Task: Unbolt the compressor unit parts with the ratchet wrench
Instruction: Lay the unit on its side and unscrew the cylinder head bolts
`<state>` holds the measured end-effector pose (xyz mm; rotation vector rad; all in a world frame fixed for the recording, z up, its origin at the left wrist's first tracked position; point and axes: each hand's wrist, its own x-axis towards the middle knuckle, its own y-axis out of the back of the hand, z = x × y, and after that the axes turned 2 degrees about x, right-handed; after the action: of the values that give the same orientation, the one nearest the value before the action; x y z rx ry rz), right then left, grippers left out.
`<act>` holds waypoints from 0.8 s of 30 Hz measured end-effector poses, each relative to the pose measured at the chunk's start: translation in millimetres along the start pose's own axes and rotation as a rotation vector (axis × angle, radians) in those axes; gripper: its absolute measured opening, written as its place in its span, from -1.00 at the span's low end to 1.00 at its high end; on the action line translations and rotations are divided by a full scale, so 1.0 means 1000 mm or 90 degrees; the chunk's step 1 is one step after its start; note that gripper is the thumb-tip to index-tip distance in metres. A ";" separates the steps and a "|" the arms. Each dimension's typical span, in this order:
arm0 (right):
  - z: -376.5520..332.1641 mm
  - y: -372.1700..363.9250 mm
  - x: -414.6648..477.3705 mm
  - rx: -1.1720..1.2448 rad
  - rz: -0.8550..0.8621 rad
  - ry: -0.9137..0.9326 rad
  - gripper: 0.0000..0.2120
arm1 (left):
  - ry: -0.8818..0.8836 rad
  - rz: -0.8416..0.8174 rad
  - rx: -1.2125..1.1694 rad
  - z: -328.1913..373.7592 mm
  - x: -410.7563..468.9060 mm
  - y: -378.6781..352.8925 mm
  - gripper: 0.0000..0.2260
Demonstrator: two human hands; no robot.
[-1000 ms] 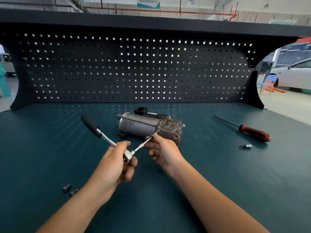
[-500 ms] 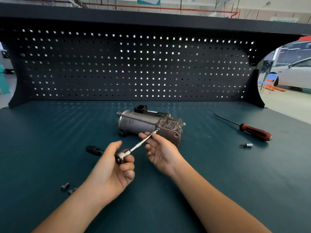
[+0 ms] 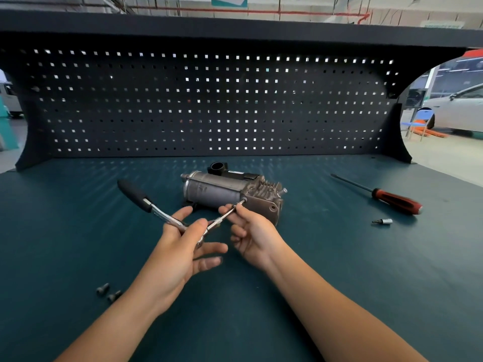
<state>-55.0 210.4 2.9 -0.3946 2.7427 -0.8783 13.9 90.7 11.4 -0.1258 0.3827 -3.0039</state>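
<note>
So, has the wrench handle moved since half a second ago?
Yes: the wrench handle swung away toward the pegboard, level with the compressor again.

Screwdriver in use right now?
No, the red-handled screwdriver lies untouched on the bench, right of the compressor.

bench top: dark teal mat, flat, with small spots of light across its far half. a black perforated back panel stands upright along the rear edge.

lying directly on the mat:
- compressor unit, on its side near centre, grey cylinder to the left, finned block to the right.
- screwdriver, red-and-black handle, well right of the compressor unit, shaft pointing to the far left.
- small silver bit socket, just in front of the screwdriver handle, apart from it.
- two dark bolts, loose, near left, close beside each other.
</note>
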 end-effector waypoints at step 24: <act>-0.003 0.000 -0.007 -0.039 0.022 -0.023 -0.80 | -0.262 -0.081 0.356 -0.009 0.001 0.002 -0.64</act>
<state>-49.5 214.3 6.6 -0.3688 2.7394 -0.7735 11.9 91.1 2.0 -0.7131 -0.5134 -2.9595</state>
